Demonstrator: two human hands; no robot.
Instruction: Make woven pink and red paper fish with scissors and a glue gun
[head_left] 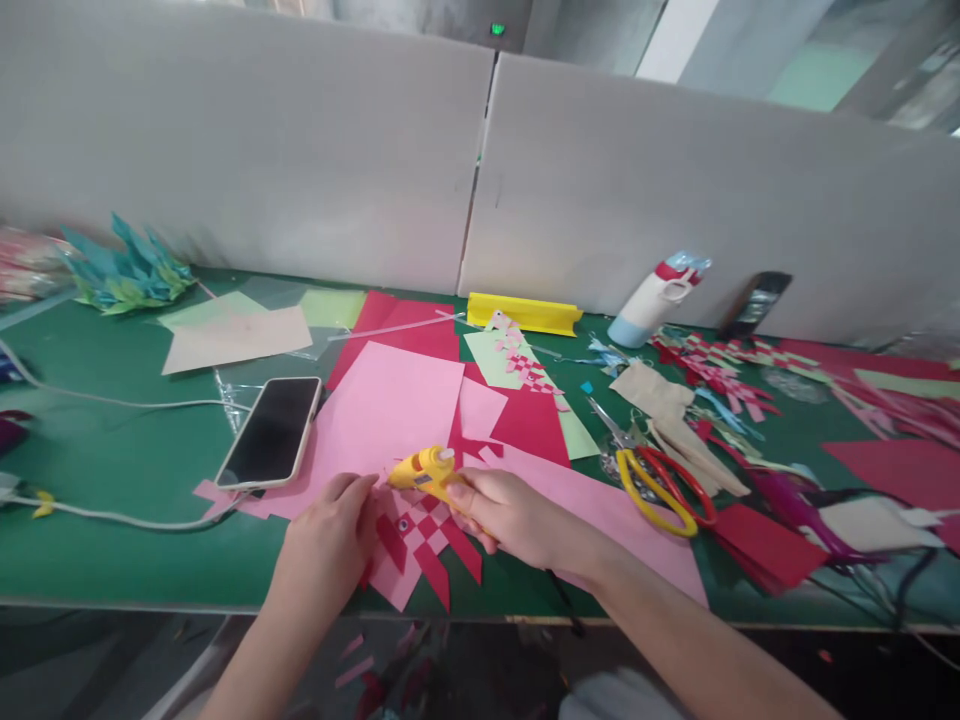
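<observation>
My right hand [502,510] is wrapped round the handle of a yellow glue gun [420,470], its nozzle pointing left toward my left hand. Under the gun lies a woven paper fish [427,535] in pink and red checks, with a small round eye and strips fanning out toward the table's front edge. My left hand [334,530] is closed at the fish's left side, gripping its edge; the fingertips are partly hidden. Pink paper [382,400] spreads out just beyond both hands.
A phone [271,432] with a white cable is at left. Scissors [645,475] with red and yellow handles lie right, near red paper [769,545]. Farther back are smaller woven fish [529,370], a yellow strip [523,314], a bottle [656,300] and a grey partition [300,150].
</observation>
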